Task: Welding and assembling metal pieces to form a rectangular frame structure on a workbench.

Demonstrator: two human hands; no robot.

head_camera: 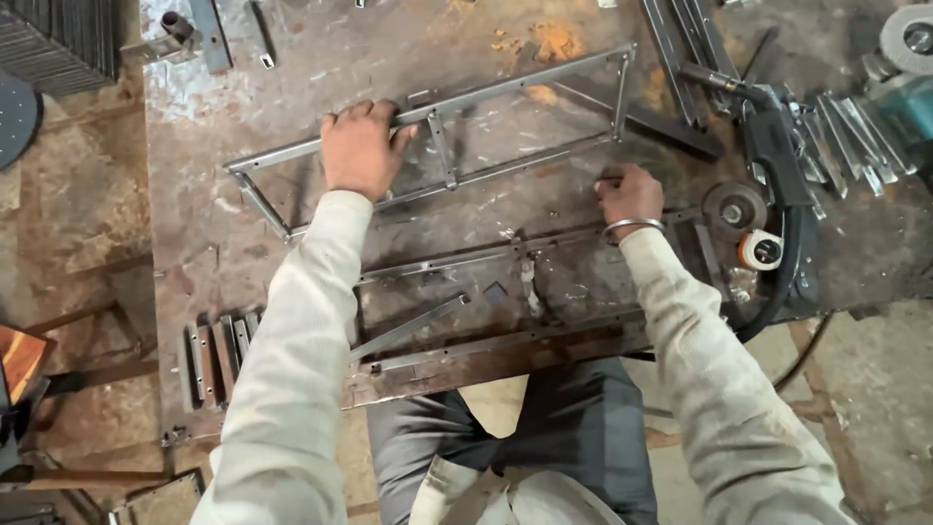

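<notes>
Left hand (360,148) is pressing palm-down on the frame (442,136), fingers curling over its far rail. The frame is lying flat mid-counter (194,204), long axis running left-right, right end tilting toward the far edge. Right hand (630,197) is closing loosely, fingertips touching the frame's near rail. Judgement: hold the frame flat with even pressure, keeping sleeves away from the grinder (768,165) at the right edge.
</notes>
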